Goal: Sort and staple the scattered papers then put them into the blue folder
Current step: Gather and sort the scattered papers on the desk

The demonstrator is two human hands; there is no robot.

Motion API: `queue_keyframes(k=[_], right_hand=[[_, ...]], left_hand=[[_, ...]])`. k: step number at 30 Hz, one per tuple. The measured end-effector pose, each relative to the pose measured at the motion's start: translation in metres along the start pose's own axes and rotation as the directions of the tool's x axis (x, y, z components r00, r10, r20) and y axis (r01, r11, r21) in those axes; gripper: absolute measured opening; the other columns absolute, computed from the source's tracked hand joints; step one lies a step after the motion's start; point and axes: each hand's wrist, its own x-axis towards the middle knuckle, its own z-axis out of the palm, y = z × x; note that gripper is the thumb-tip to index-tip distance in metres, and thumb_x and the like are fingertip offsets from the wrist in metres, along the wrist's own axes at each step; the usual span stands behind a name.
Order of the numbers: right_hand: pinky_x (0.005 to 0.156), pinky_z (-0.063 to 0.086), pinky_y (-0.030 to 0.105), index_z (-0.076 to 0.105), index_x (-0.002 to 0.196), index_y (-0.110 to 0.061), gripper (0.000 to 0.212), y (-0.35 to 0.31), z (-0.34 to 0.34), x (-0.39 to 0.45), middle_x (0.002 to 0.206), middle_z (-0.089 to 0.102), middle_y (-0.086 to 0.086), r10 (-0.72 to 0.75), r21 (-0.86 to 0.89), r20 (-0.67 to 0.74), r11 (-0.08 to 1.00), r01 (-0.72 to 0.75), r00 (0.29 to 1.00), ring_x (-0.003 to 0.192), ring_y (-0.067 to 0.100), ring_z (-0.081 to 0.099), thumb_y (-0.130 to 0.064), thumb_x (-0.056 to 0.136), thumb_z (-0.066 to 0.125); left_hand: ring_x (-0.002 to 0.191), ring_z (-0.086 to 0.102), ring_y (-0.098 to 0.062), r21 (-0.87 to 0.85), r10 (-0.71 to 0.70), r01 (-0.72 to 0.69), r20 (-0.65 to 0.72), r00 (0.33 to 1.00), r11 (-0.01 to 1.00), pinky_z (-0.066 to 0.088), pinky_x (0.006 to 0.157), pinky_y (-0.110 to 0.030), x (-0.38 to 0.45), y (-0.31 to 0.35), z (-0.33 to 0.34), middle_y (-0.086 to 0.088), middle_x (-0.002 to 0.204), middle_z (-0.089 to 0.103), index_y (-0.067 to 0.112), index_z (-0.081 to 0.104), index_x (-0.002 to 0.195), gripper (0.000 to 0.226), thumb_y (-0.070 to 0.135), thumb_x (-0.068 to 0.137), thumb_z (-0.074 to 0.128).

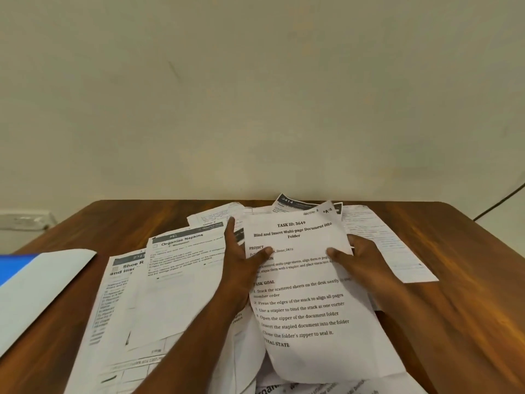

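At the table's [468,265] left edge lies the blue folder [14,265] with a white sheet [48,282] over it, and printed papers [181,282] spread across the wood to its right. The left hand [241,257] pinches the left edge of the "TASK ID: 3649" sheet [304,308], thumb on its face. The right hand [358,260] grips the sheet's right edge, thumb on top, fingers behind; more pages [383,240] lie beyond.
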Motion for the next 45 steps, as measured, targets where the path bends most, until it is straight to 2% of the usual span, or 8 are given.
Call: queue_keyframes(k=[4,10,17,22,27,32,39,45], right_hand=[[0.086,0.059,0.036,0.073,0.101,-0.016,0.007,0.003,0.009,-0.003,0.096,0.080,-0.001,-0.020,0.092,-0.081,0.995,0.028,0.997,0.094,0.024,0.076,-0.012,0.098,0.068],[0.101,0.055,0.056,0.074,0.110,-0.014,0.014,-0.005,0.010,-0.007,0.104,0.081,0.004,0.016,0.269,-0.069,0.963,0.003,0.997,0.102,0.027,0.076,-0.009,0.100,0.065],[0.077,0.057,0.038,0.076,0.106,-0.022,0.043,-0.039,-0.011,-0.014,0.098,0.081,0.004,0.087,0.338,-0.013,0.938,-0.077,0.996,0.090,0.027,0.077,-0.054,0.105,0.047],[0.069,0.053,0.035,0.074,0.110,-0.021,0.051,-0.039,-0.006,-0.020,0.099,0.080,0.010,0.069,0.202,0.054,0.976,-0.079,0.996,0.086,0.028,0.075,-0.063,0.096,0.049],[0.061,0.057,0.037,0.069,0.123,-0.015,0.063,-0.047,0.009,-0.033,0.092,0.077,0.019,-0.007,0.262,0.243,0.963,-0.059,0.970,0.079,0.030,0.075,-0.068,0.093,0.055],[0.064,0.058,0.037,0.071,0.121,-0.015,0.080,-0.052,0.005,-0.032,0.103,0.077,0.017,0.024,0.413,0.297,0.898,-0.151,0.955,0.087,0.031,0.073,-0.082,0.081,0.057],[0.056,0.061,0.035,0.068,0.119,-0.006,0.028,-0.045,0.015,-0.035,0.102,0.079,0.016,0.066,0.203,0.318,0.970,-0.136,0.946,0.083,0.032,0.077,-0.005,0.092,0.075],[0.053,0.060,0.034,0.069,0.111,-0.006,0.017,-0.036,0.031,-0.035,0.098,0.078,0.018,0.070,0.167,0.319,0.978,-0.128,0.945,0.069,0.024,0.073,-0.001,0.095,0.071]], left_hand=[[0.117,0.072,-0.026,-0.005,-0.078,0.078,0.011,0.997,0.997,0.059,0.098,-0.053,0.004,-0.002,-0.003,-0.005,0.137,0.068,0.026,0.043,0.150,0.088,0.010,0.078,0.091],[0.098,0.079,-0.028,0.062,-0.104,0.097,0.109,0.989,0.993,0.064,0.075,-0.037,-0.004,0.005,0.002,-0.009,0.116,0.079,0.010,0.066,0.126,0.031,0.006,0.096,0.071],[0.098,0.078,-0.037,-0.117,-0.143,0.146,0.029,0.989,0.982,0.061,0.086,-0.057,-0.001,0.039,-0.002,-0.014,0.112,0.079,0.011,0.068,0.123,0.028,0.006,0.096,0.072],[0.085,0.080,-0.029,-0.134,-0.113,0.099,-0.107,0.988,0.986,0.065,0.063,-0.043,0.013,0.069,-0.029,-0.009,0.102,0.081,0.012,0.069,0.121,0.024,0.008,0.097,0.070],[0.111,0.072,-0.042,-0.315,-0.125,0.091,-0.091,0.988,0.945,0.062,0.084,-0.059,0.029,0.069,-0.058,-0.018,0.125,0.074,0.008,0.061,0.138,0.039,0.005,0.099,0.063],[0.106,0.075,-0.038,-0.236,-0.171,0.158,-0.035,0.985,0.959,0.065,0.069,-0.047,0.031,0.067,-0.066,-0.016,0.123,0.075,0.011,0.063,0.137,0.038,0.003,0.100,0.063],[0.086,0.079,-0.031,0.097,-0.257,0.247,0.122,0.959,0.964,0.065,0.064,-0.042,0.024,0.070,-0.063,-0.018,0.111,0.078,0.006,0.068,0.122,0.026,-0.002,0.097,0.065],[0.090,0.079,-0.031,0.225,-0.279,0.253,0.093,0.956,0.941,0.066,0.069,-0.043,0.028,0.070,-0.086,-0.017,0.113,0.078,0.003,0.067,0.128,0.034,-0.005,0.095,0.066]])
